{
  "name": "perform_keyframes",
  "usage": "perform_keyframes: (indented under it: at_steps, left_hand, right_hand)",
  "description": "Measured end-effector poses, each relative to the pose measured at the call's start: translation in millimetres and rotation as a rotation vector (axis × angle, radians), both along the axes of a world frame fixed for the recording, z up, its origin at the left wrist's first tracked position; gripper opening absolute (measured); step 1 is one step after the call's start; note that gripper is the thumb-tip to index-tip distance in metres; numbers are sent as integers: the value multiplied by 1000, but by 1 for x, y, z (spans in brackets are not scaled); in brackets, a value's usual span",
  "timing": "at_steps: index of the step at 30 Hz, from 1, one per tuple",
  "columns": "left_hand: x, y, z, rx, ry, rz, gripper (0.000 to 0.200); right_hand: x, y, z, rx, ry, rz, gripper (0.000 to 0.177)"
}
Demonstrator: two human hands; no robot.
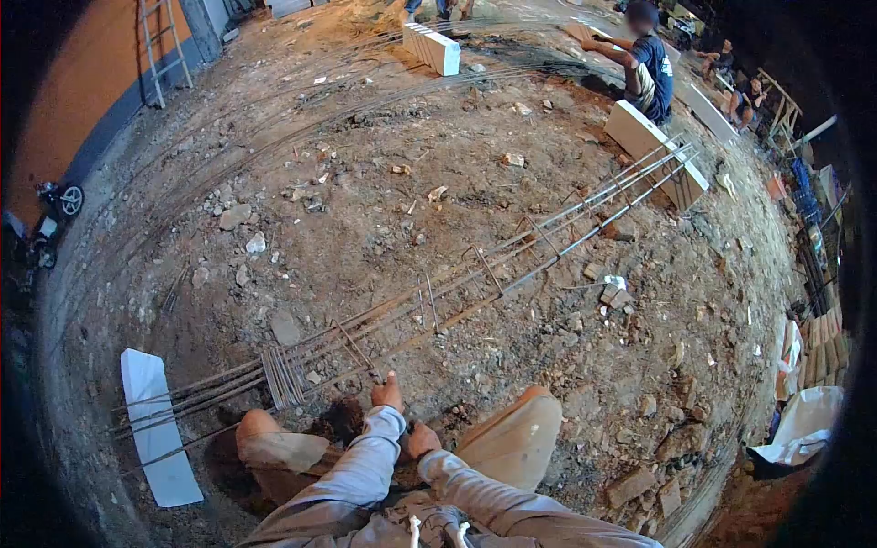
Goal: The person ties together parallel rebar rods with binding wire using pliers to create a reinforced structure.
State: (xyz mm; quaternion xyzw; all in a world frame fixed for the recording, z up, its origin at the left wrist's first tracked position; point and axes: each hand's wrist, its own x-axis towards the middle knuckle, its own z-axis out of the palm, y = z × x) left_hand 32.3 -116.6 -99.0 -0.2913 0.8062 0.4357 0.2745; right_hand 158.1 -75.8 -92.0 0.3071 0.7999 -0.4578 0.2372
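My left hand is just in front of the near steel bar of a long rebar cage, by the lower end of a stirrup. Its fingers look curled, with one digit pointing up; whatever they hold is hidden. Lower and to the right, my right hand is closed between my knees, its contents too small to make out. Several stirrups sit bunched together on the bars left of my hands, while others stand spaced along the cage. A white block lies under the cage's left end.
Another white block supports the far right end, with a person squatting behind it. A further block and long loose bars lie farther back. Stones and broken bricks litter the dirt. A ladder leans at the left wall.
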Motion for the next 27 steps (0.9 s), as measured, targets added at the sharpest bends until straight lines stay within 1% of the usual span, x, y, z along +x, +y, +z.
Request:
perform_keyframes:
  at_steps: [1, 2, 3, 4, 5, 6, 7, 8, 9, 10, 11, 12, 14, 15, 17, 18, 19, 20, 21, 22, 23, 24, 25, 26, 27]
  left_hand:
    - [1, 0, -2, -35, 10, 30, 74]
    - [-2, -13, -18, -253, 173, -227, 73]
    - [-1, -23, -14, -254, 178, -218, 73]
    - [0, -32, 1, -27, 103, -58, 66]
    - [-2, -43, 8, 202, 29, 96, 59]
    - [-8, -78, -33, 378, -112, 118, 57]
    - [-11, -110, -75, 557, -259, 140, 55]
    - [-8, -118, -86, 595, -166, 128, 50]
    - [1, -96, -20, 510, -175, 335, 46]
    - [5, -91, 8, 663, -189, 251, 43]
    - [9, -88, 18, 813, -202, 167, 41]
    - [11, -87, 14, 813, -206, 168, 41]
    - [12, -91, 4, 524, -252, 282, 37]
    - [16, -91, 17, 521, -248, 291, 37]
    - [26, -85, 59, 912, -126, 230, 37]
    - [25, -84, 67, 841, -109, 192, 37]
    - [22, -108, 12, 927, -69, 193, 41]
    - [22, -101, 34, 633, 29, 97, 49]
    - [20, -102, 53, 792, -65, 66, 57]
    - [26, -113, 28, 630, 50, 34, 57]
    - [27, -123, 15, 251, 109, -145, 47]
    - [27, -116, 44, -124, 132, -303, 43]
    - [21, -136, 26, -343, 123, -642, 39]
    - [23, -134, 27, -487, -159, -520, 34]
    - [32, -141, 20, -493, -178, -486, 34]
  right_hand:
    - [2, 0, -12, -4, 61, 2, 50]
    - [18, -11, -145, 21, 52, 130, 51]
    - [10, 0, -97, 21, 59, 139, 51]
    - [9, 8, -45, -697, -156, -50, 52]
    - [-12, 25, 25, -1409, -376, -251, 54]
    - [-15, 27, 55, -1410, -353, -223, 55]
    - [-17, 28, 69, -1407, -335, -198, 57]
    - [-15, 24, 60, -1421, -349, -227, 55]
    - [-13, 22, 61, -1407, -312, -215, 55]
    - [-14, 18, 66, -1286, -320, -182, 55]
    - [-14, 16, 69, -1167, -330, -150, 56]
    - [-12, 19, 67, -1166, -333, -153, 56]
    - [-13, 22, 62, -1183, -243, 87, 59]
    - [-13, 22, 60, -1187, -247, 96, 59]
    - [-9, 18, 60, -1357, -249, -31, 66]
    - [-12, 25, 81, -1467, -283, 7, 72]
    - [-14, 28, 104, -1279, -241, 47, 76]
    - [-12, 18, 94, -1227, -161, 37, 77]
    - [-5, 7, 94, -1206, -147, -102, 78]
    - [-6, 10, 89, -1283, -26, 12, 77]
    - [-4, 14, 60, -1462, -296, 85, 73]
    - [-4, 15, 58, -1548, -333, 61, 64]
    - [-9, 10, 60, -1617, -354, 30, 56]
    - [-12, -5, 77, -1628, -405, 62, 56]
    - [-15, -16, 103, -1474, -384, -185, 57]
